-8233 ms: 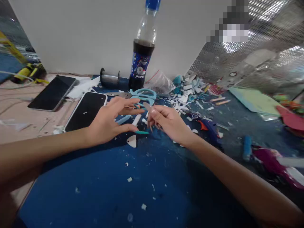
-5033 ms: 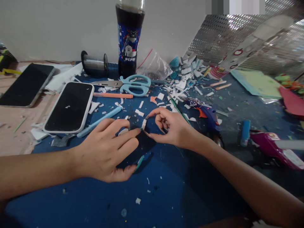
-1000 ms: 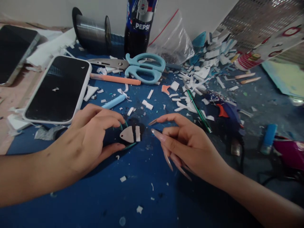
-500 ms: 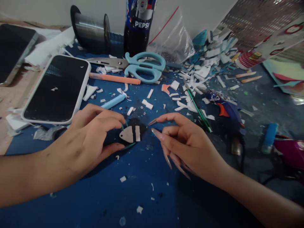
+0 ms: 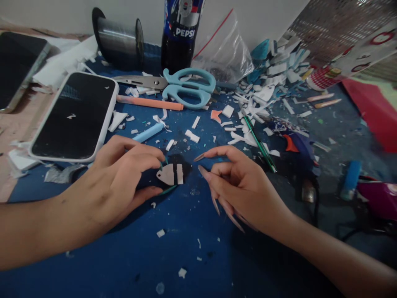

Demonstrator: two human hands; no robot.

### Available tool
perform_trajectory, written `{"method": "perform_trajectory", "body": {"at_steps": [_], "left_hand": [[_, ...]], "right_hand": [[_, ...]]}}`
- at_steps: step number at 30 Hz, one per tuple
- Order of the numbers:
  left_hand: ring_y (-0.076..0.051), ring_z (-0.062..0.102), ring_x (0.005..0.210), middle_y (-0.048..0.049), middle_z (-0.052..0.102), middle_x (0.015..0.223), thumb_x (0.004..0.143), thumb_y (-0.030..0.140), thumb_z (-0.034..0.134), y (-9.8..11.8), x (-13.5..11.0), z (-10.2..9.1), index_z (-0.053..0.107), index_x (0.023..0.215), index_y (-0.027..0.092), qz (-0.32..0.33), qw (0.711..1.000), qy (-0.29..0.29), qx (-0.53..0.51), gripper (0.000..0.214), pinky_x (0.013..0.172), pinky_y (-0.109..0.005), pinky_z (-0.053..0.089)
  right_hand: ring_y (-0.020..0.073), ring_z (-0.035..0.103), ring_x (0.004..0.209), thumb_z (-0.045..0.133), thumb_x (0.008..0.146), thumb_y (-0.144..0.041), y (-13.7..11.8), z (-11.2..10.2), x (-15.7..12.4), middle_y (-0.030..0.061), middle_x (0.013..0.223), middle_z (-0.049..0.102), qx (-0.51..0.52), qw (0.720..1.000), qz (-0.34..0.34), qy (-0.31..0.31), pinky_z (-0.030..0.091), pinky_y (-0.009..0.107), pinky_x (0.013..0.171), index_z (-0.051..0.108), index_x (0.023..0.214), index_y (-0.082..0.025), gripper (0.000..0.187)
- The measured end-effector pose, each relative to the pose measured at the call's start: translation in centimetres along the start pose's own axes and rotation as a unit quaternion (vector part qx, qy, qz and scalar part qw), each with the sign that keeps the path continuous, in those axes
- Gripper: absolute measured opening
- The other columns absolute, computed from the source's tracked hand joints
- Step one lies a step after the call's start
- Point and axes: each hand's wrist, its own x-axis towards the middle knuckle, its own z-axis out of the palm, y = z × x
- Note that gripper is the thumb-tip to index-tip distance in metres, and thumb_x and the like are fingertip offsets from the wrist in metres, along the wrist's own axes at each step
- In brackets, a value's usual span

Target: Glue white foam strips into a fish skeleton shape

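A small fish-shaped cutout [image 5: 171, 174], white with black bands, lies on the blue mat [image 5: 192, 248]. My left hand [image 5: 120, 182] pinches it between thumb and fingertips, pressing it to the mat. My right hand [image 5: 238, 186] hovers just right of the fish. Its index finger is stretched toward the fish, the other fingers are loosely curled, and I see nothing in it. Long pointed nails show on both hands.
A phone [image 5: 76, 116] with a white case lies at the left, and a second phone [image 5: 18, 68] farther left. Light blue scissors [image 5: 186, 87], an orange pen [image 5: 150, 103], a wire spool [image 5: 119, 39] and a Pepsi bottle [image 5: 181, 35] stand behind. Paper scraps [image 5: 263, 91] and a glue gun [image 5: 294, 153] lie to the right.
My hands have hardly moved in the last second. A red sheet has come into view at the right edge, where a light green sheet lay before.
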Motion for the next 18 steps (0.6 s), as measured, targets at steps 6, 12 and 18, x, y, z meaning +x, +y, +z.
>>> {"method": "perform_trajectory", "body": {"at_steps": [6, 12, 18], "left_hand": [[-0.025, 0.055, 0.108, -0.0075, 0.065, 0.109, 0.090, 0.038, 0.059, -0.04, -0.12, -0.29, 0.051, 0.109, 0.022, 0.017, 1.000, 0.002, 0.007, 0.025, 0.087, -0.040, 0.054], [-0.025, 0.054, 0.107, -0.0070, 0.065, 0.109, 0.091, 0.037, 0.058, 0.18, -0.18, -0.18, 0.050, 0.110, 0.022, 0.031, 0.999, 0.007, 0.013, 0.026, 0.088, -0.040, 0.052], [-0.024, 0.053, 0.104, -0.0059, 0.064, 0.108, 0.092, 0.037, 0.056, 0.10, 0.01, -0.15, 0.049, 0.109, 0.021, 0.033, 0.999, 0.009, 0.019, 0.024, 0.089, -0.037, 0.051]], "right_hand": [[0.0023, 0.044, 0.030, 0.055, 0.093, -0.023, 0.17, 0.24, 0.13, -0.0125, 0.051, 0.051, -0.030, 0.999, -0.013, 0.019, 0.040, 0.010, 0.033, 0.045, 0.110, -0.020, 0.019], [0.0038, 0.045, 0.029, 0.053, 0.092, -0.023, 0.39, 0.67, -0.02, -0.0122, 0.050, 0.050, -0.118, 0.987, -0.080, 0.068, 0.037, 0.013, 0.033, 0.045, 0.107, -0.017, 0.017], [0.0074, 0.053, 0.039, 0.058, 0.086, -0.018, 0.96, 0.64, -0.15, -0.0081, 0.054, 0.054, -0.397, 0.860, -0.235, 0.219, 0.036, 0.018, 0.037, 0.049, 0.107, -0.014, 0.024]]}}
